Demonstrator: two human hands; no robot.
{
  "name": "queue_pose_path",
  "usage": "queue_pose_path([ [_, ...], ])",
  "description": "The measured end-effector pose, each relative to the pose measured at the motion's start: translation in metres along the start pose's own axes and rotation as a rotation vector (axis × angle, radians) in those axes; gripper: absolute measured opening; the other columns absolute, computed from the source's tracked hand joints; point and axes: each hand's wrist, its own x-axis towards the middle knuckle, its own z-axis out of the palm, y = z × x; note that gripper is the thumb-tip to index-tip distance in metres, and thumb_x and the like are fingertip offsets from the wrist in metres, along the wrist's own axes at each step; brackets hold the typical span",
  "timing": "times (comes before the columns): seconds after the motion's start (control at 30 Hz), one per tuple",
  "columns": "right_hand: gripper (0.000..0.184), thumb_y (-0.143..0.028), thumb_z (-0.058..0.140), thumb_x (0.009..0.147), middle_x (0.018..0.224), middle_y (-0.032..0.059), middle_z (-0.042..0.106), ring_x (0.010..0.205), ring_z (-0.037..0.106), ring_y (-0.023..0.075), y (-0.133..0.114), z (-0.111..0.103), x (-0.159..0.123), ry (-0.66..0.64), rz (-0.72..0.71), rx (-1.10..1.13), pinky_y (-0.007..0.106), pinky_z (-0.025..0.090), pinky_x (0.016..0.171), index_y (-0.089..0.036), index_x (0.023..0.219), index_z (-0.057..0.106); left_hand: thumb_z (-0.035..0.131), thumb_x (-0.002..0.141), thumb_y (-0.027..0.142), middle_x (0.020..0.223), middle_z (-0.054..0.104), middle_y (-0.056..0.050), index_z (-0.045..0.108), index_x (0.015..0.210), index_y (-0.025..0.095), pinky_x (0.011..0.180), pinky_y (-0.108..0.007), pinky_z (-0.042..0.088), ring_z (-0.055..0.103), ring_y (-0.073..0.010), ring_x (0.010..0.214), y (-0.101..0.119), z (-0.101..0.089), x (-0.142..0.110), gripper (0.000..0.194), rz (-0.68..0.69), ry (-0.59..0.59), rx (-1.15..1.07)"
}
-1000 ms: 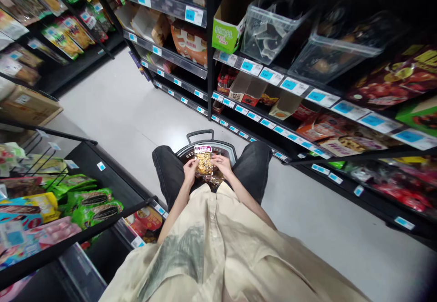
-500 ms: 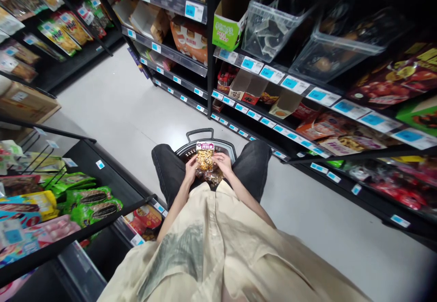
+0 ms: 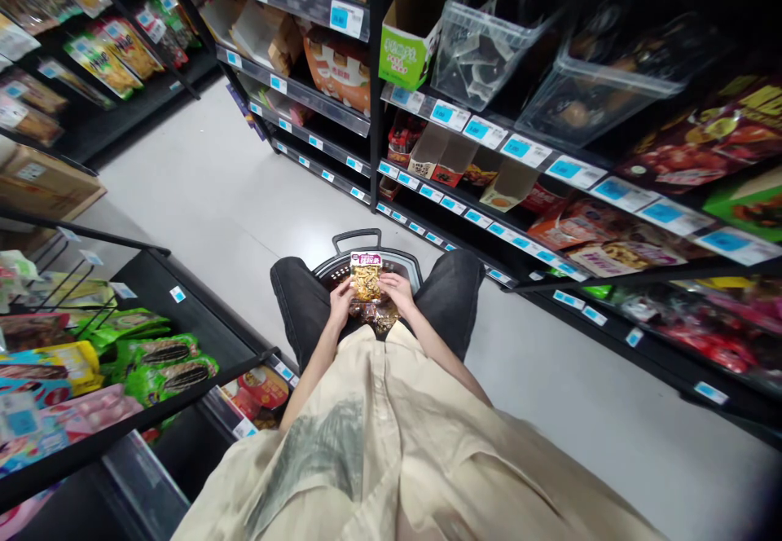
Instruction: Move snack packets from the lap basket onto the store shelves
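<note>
Between my two hands is a small snack packet (image 3: 367, 277) with a purple-and-white header and golden contents. My left hand (image 3: 342, 301) pinches its left edge, and my right hand (image 3: 398, 290) grips the right side. The packet is upright above a dark shopping basket (image 3: 400, 257) on the floor between my knees. More shiny packets (image 3: 380, 314) lie in the basket below my hands, partly hidden by them. The basket's handle (image 3: 358, 235) sticks out at its far side.
Shelves with price tags (image 3: 479, 129) run along the right, bearing clear plastic bins (image 3: 482, 52) and a green carton (image 3: 406, 52). At left, a low rack holds green snack bags (image 3: 164, 362). A cardboard box (image 3: 52, 182) stands farther back. Grey floor (image 3: 226, 174) lies between.
The packet has tilted slightly between my hands and its front faces me a bit differently. Both hands keep hold of it; the view has shifted very little.
</note>
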Motion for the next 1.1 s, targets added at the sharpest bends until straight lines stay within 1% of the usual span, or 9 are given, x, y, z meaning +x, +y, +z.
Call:
queue_pose_path([
  [0.2,0.05,-0.042,0.09,0.056,0.09,0.0057,0.077,0.073,0.067,0.016,0.002,-0.001,-0.002,-0.02,0.03,-0.014,0.027,0.055,0.066,-0.017,0.095,0.071,0.083,0.064,0.025,0.092,0.072,-0.004,0.073,0.117,0.013,0.076,-0.029,0.053,0.064,-0.0143,0.076,0.003,-0.001,-0.003,0.056,0.008,-0.022,-0.042],
  [0.33,0.049,-0.044,0.089,0.058,0.081,0.0044,0.076,0.065,0.063,0.0135,0.002,0.002,-0.002,-0.082,0.064,-0.045,0.023,0.048,0.056,-0.014,0.093,0.071,0.084,0.068,0.027,0.093,0.07,-0.003,0.072,0.119,0.013,0.076,-0.03,0.054,0.065,-0.0143,0.077,0.008,0.0,-0.006,0.054,-0.008,-0.069,-0.086],
  [0.43,0.051,-0.047,0.089,0.057,0.078,0.0043,0.076,0.06,0.062,0.0132,-0.003,0.003,-0.005,-0.105,0.052,-0.056,0.022,0.046,0.051,-0.014,0.092,0.072,0.088,0.062,0.029,0.095,0.072,-0.005,0.073,0.116,0.013,0.076,-0.03,0.054,0.066,-0.0146,0.078,0.013,0.003,-0.01,0.058,-0.023,-0.058,-0.112],
  [0.5,0.053,-0.049,0.089,0.057,0.081,0.0055,0.077,0.061,0.065,0.0154,-0.011,0.004,-0.011,-0.098,0.026,-0.047,0.024,0.049,0.051,-0.015,0.095,0.073,0.091,0.058,0.03,0.098,0.073,-0.006,0.073,0.118,0.014,0.076,-0.03,0.054,0.066,-0.015,0.079,0.02,0.006,-0.016,0.065,-0.048,-0.08,-0.124],
  [0.67,0.054,-0.049,0.086,0.066,0.098,0.0095,0.078,0.081,0.073,0.024,-0.053,0.011,-0.045,-0.028,-0.078,0.067,0.032,0.06,0.068,-0.016,0.108,0.075,0.092,0.059,0.033,0.103,0.074,-0.008,0.07,0.125,0.017,0.077,-0.03,0.054,0.067,-0.0162,0.082,0.056,0.021,-0.051,0.071,-0.044,-0.168,-0.139],
  [0.8,0.051,-0.047,0.082,0.073,0.109,0.009,0.077,0.095,0.074,0.0266,-0.103,0.025,-0.081,-0.017,-0.192,0.118,0.037,0.062,0.082,-0.018,0.114,0.075,0.092,0.061,0.034,0.117,0.073,-0.009,0.072,0.122,0.02,0.09,-0.034,0.054,0.068,-0.0217,0.099,0.097,0.037,-0.086,0.066,0.07,-0.216,-0.217],
  [0.9,0.048,-0.045,0.083,0.074,0.111,0.0084,0.077,0.095,0.074,0.0262,-0.135,0.034,-0.102,-0.002,-0.282,0.15,0.038,0.062,0.084,-0.019,0.113,0.076,0.092,0.06,0.037,0.125,0.071,-0.009,0.073,0.119,0.023,0.095,-0.036,0.053,0.067,-0.0255,0.11,0.125,0.045,-0.105,0.064,0.135,-0.264,-0.258],
  [1.0,0.047,-0.044,0.083,0.075,0.111,0.0079,0.077,0.094,0.074,0.0256,-0.153,0.04,-0.114,0.014,-0.331,0.161,0.038,0.062,0.083,-0.019,0.114,0.076,0.093,0.059,0.04,0.121,0.072,-0.008,0.074,0.117,0.024,0.095,-0.038,0.054,0.067,-0.0266,0.11,0.141,0.049,-0.115,0.064,0.158,-0.285,-0.249],
  [1.1,0.048,-0.045,0.083,0.075,0.108,0.0077,0.077,0.092,0.075,0.0254,-0.156,0.042,-0.117,0.035,-0.338,0.149,0.037,0.063,0.08,-0.019,0.114,0.076,0.094,0.056,0.042,0.109,0.074,-0.006,0.074,0.116,0.025,0.091,-0.036,0.056,0.069,-0.0237,0.101,0.145,0.048,-0.117,0.066,0.16,-0.287,-0.254],
])
